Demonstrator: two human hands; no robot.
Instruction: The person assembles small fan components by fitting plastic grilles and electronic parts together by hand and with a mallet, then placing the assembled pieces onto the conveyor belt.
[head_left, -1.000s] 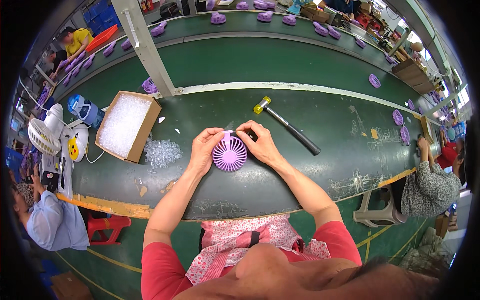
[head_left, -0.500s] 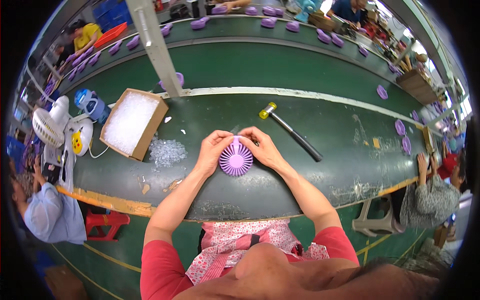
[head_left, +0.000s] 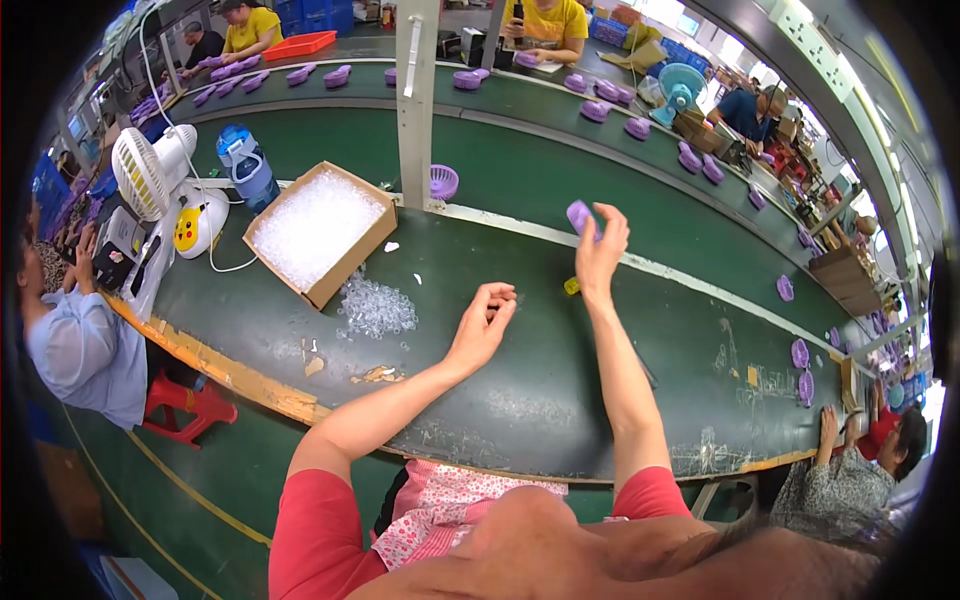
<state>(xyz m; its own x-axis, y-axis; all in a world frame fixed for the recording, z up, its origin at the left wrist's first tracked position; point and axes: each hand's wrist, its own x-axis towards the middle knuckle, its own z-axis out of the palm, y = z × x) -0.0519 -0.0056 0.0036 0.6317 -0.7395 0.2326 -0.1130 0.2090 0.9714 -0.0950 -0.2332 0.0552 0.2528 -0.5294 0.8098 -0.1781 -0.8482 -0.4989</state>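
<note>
My right hand (head_left: 603, 255) is raised near the white rail at the table's far edge, its fingers closed on a purple fan cover (head_left: 578, 216). Much of that cover is hidden behind the fingers. Over the middle of the dark green table my left hand (head_left: 482, 328) hovers with loosely bent fingers, thumb apart, and nothing visible in it. Below the right hand lies a hammer with a yellow head (head_left: 571, 286); my forearm covers most of its handle. A pile of small clear plastic pieces (head_left: 378, 307) lies to the left of my left hand.
A cardboard box (head_left: 350, 262) of clear pieces stands left, beside a blue bottle (head_left: 248, 170) and a white fan (head_left: 145, 170). A metal post (head_left: 416, 110) rises at the rail. Beyond, a green conveyor (head_left: 520, 160) carries purple parts, with co-workers around it.
My hands have parted. The right has carried the purple fan cover forward and right toward the rail; the left has let go of it. The view has shifted, too.
</note>
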